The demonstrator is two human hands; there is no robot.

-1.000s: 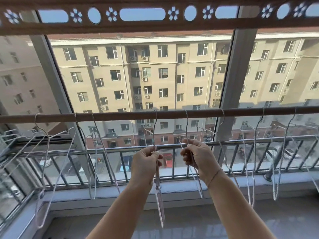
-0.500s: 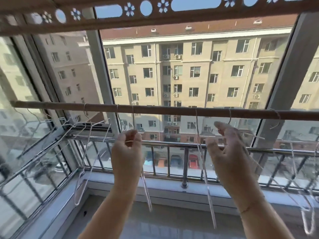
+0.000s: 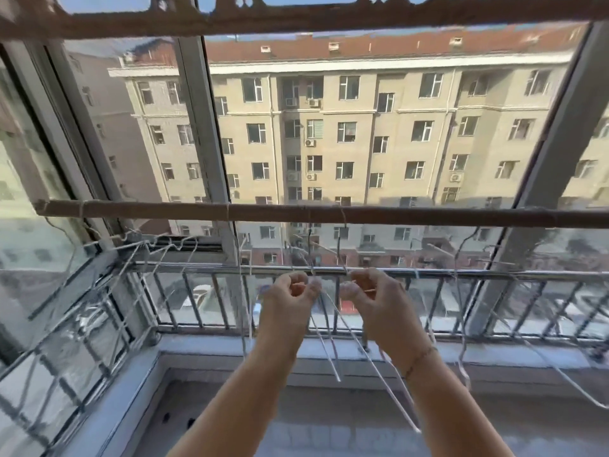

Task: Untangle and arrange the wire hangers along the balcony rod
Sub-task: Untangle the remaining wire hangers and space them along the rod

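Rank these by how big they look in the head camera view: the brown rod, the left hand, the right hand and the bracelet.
1. The brown rod, which crosses nearly the whole picture.
2. The left hand and right hand look about alike; I would not rank one above the other.
3. The bracelet, a thin band on the right wrist.

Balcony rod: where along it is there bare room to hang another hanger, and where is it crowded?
The rod looks bare between the hook at and the left end, and right of the centre hooks. It is crowded above the left hand and right hand, where the hangers cross.
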